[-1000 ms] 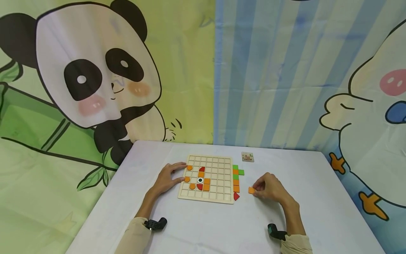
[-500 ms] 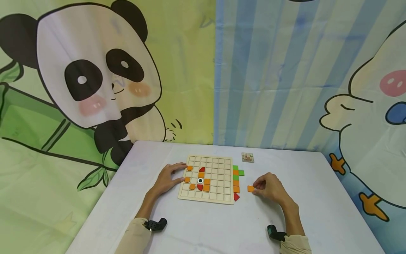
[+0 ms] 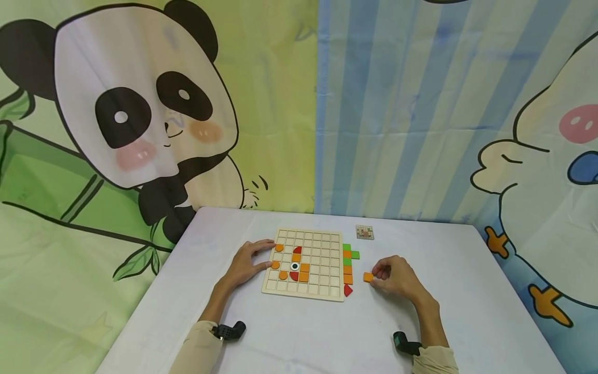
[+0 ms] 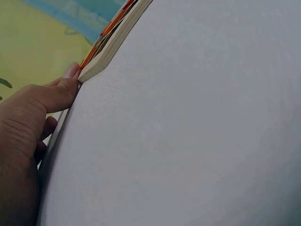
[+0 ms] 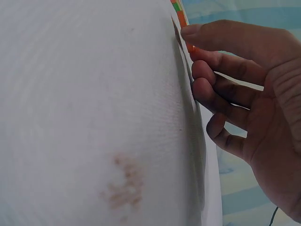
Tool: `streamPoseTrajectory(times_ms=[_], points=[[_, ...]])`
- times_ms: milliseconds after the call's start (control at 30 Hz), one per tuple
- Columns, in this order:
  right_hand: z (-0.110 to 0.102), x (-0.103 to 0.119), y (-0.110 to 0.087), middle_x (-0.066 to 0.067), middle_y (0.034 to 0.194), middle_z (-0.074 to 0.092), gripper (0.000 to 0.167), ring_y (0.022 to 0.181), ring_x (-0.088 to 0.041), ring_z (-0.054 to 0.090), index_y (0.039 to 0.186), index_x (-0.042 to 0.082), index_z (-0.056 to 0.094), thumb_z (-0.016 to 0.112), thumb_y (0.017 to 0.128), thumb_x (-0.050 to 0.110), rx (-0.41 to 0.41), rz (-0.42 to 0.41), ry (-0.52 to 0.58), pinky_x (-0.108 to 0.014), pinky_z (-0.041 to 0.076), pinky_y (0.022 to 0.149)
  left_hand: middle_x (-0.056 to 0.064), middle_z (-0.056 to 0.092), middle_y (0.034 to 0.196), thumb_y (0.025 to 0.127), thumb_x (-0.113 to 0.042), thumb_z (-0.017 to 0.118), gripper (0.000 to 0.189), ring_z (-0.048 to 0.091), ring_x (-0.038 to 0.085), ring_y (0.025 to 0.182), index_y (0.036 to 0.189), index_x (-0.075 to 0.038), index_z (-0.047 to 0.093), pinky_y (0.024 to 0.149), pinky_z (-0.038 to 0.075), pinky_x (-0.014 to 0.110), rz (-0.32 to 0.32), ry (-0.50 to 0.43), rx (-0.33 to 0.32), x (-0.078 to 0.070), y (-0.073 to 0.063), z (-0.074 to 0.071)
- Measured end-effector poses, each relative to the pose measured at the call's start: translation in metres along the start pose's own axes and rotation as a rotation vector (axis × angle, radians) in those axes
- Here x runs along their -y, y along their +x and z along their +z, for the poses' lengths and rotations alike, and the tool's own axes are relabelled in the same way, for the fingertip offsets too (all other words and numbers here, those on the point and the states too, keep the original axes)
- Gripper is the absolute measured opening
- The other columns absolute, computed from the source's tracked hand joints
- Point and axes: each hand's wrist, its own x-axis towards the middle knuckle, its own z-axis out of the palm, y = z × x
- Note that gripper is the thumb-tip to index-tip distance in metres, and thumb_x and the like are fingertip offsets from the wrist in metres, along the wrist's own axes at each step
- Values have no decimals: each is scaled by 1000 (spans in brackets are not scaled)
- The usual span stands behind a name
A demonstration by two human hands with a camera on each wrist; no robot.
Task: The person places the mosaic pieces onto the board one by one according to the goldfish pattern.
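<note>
A pale wooden grid board [image 3: 322,288] lies on the table. Orange discs [image 3: 279,248], orange squares [image 3: 304,272], red rounded pieces [image 3: 297,250] and a black-and-white eye tile [image 3: 295,266] sit on it. The thumb and index finger of my left hand [image 3: 245,264] touch the board's left edge, spread apart; the left wrist view shows the thumb [image 4: 70,77] at the rim. To the right of the board, my right hand [image 3: 397,275] pinches an orange square tile [image 3: 368,277] between thumb and index finger, its other fingers loosely curled.
Along the board's right edge runs a column of green tiles [image 3: 347,246] and orange tiles [image 3: 348,279], with a red piece [image 3: 348,291] at its near end. A small pattern card [image 3: 365,232] lies behind on the white table [image 3: 299,337]. Printed curtains [image 3: 275,104] hang behind.
My right hand has shifted slightly to the left, with the orange square tile turning a little and moving toward the board. The left hand and the board have stayed put.
</note>
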Motion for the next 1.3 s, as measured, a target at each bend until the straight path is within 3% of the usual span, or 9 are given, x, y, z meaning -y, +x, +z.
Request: streamPoseTrajectory(times_ms=[467, 733, 1300], points=[[0, 7, 10, 1, 83, 69, 20, 79, -16, 60, 95, 9, 78, 91, 82, 16, 11, -41, -21, -24, 52, 71, -7, 64, 158, 94, -30, 88, 57, 55, 15, 107, 148, -28, 70, 96, 44, 36, -7, 12, 0, 3, -1, -2], [0, 13, 13, -1, 83, 71, 19, 80, -17, 60, 93, 10, 79, 93, 80, 15, -1, -76, -30, -25, 52, 73, -3, 65, 158, 92, -29, 89, 59, 55, 16, 106, 148, -25, 70, 93, 43, 38, 12, 3, -10, 2, -3, -2], [7, 22, 18, 0, 83, 71, 20, 82, -17, 60, 92, 11, 81, 95, 81, 19, 1, -79, -17, -24, 52, 75, -3, 65, 158, 93, -30, 89, 59, 54, 16, 107, 148, -25, 70, 95, 43, 38, 10, -3, 3, 0, 0, 0]])
